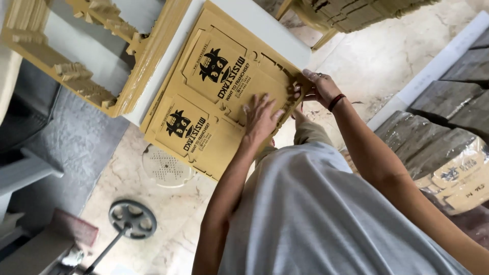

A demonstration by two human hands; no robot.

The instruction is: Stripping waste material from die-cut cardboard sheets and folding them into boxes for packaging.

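**Pressing Down on a Die-Cut Cardboard Sheet**

Spreading wide, the left hand [261, 118] lies flat on the sheet [214, 91], fingers fanned and palm down, holding nothing, just pressing on the tan board. Over at the sheet's edge the right hand [318, 86] curls its fingers around the notched border; thumb and fingertips grip the cardboard there, though the tips themselves are partly tucked behind the cut tabs and hard to separate from them. A dark band [336, 102] circles that wrist.

Out from the hands: the sheet is a flat printed blank with two black cat-like emblems and slotted cut lines, lying on top of a stack of like sheets, which rests on a white table [254, 20]. How many sheets lie beneath cannot be told. One corner of the stack hangs past the table edge over the floor.

Beside it on the table, a cardboard frame [147, 61] of punched-out waste, its top cut off by the picture edge. Further up, another pile [356, 12] is only partly in view.

Below, marble floor with a round drain cover [165, 165] and a black wheel [132, 218] on a rod. At the right, wrapped bundles [453, 163] under clear plastic, contents blurred. The grey shirt [316, 214] fills the foreground and hides the legs.
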